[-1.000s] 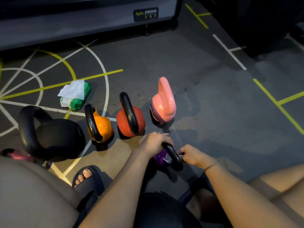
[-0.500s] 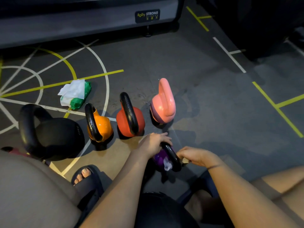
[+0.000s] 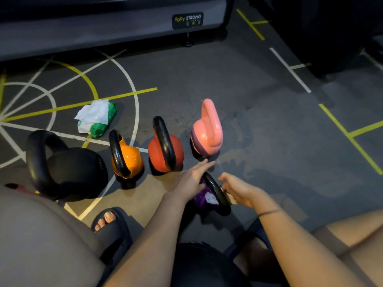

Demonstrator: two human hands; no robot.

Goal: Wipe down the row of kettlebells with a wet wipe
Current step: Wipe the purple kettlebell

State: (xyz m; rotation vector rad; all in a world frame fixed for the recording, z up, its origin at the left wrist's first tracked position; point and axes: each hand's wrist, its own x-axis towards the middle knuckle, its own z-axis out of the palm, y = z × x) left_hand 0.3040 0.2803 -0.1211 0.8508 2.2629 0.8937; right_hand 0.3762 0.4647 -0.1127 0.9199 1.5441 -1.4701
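My L hand (image 3: 190,181) lay flat on purple bell (image 3: 202,201), R hand (image 3: 238,187) pinched wipe (image 3: 211,198) at handle (image 3: 218,196); ungripped, bell could tip.

Dim scene, deep shadows along top edge and corners; wide-angle bending at edges; glossy highlights; mild softness.

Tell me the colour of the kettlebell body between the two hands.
The kettlebell body is purple, under a black handle; the head view shows it.

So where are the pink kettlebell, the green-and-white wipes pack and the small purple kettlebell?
Pink kettlebell (image 3: 204,141): head view, rounded body.
Green-and-white wet-wipe pack (image 3: 95,113): head view, white top.
Purple kettlebell with black handle (image 3: 198,200): head view, purple body.
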